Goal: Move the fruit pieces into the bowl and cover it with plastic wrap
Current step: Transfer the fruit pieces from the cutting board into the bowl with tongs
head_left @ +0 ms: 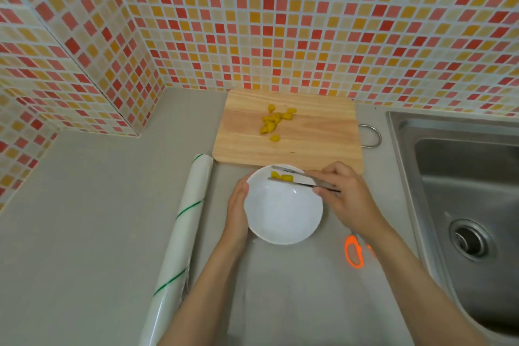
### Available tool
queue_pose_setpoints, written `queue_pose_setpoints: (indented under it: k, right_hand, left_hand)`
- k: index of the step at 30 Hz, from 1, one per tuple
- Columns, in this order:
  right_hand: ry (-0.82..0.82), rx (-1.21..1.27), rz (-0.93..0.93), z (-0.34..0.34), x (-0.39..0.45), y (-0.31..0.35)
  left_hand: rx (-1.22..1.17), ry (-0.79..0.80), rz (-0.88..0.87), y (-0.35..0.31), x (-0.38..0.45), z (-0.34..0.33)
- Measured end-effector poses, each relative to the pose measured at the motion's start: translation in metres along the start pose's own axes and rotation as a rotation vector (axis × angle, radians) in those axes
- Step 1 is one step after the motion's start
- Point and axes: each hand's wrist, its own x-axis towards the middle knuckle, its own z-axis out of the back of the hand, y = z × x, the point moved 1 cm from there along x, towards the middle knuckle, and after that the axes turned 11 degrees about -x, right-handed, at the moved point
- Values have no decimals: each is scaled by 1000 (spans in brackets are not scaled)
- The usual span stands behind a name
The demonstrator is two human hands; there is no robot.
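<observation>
A white bowl (282,215) stands on the grey counter, just in front of a wooden cutting board (309,137). Several yellow fruit pieces (273,122) lie on the board's far left part. My left hand (237,209) cups the bowl's left rim. My right hand (346,194) grips metal tongs (297,178), whose tips reach over the bowl's far edge with yellow fruit pieces (282,176) between them. A roll of plastic wrap (179,244) with green stripes lies lengthwise on the counter, left of the bowl.
Orange-handled scissors (354,251) lie on the counter, partly under my right forearm. A steel sink (463,205) takes up the right side. Mosaic-tiled walls close off the back and left. A metal loop (372,135) sticks out at the board's right edge.
</observation>
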Motion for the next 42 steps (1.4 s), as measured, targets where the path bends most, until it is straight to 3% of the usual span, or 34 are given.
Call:
queue_pose_setpoints:
  k: [4, 10, 19, 35, 38, 42]
  right_hand:
    - [78, 1, -5, 11, -13, 1]
    - [-93, 76, -150, 6, 42, -13]
    - [57, -98, -150, -43, 123, -24]
    - [-100, 46, -148, -3, 64, -6]
    - [-22, 56, -79, 9, 37, 1]
    - [287, 23, 11, 17, 10, 6]
  left_hand:
    - [42, 16, 20, 0, 0, 2]
    - [88, 81, -40, -5, -2, 7]
    - [140, 120, -43, -3, 1, 10]
    - [146, 155, -79, -3, 2, 12]
    - [124, 153, -103, 0, 4, 13]
    - [123, 188, -98, -1, 5, 11]
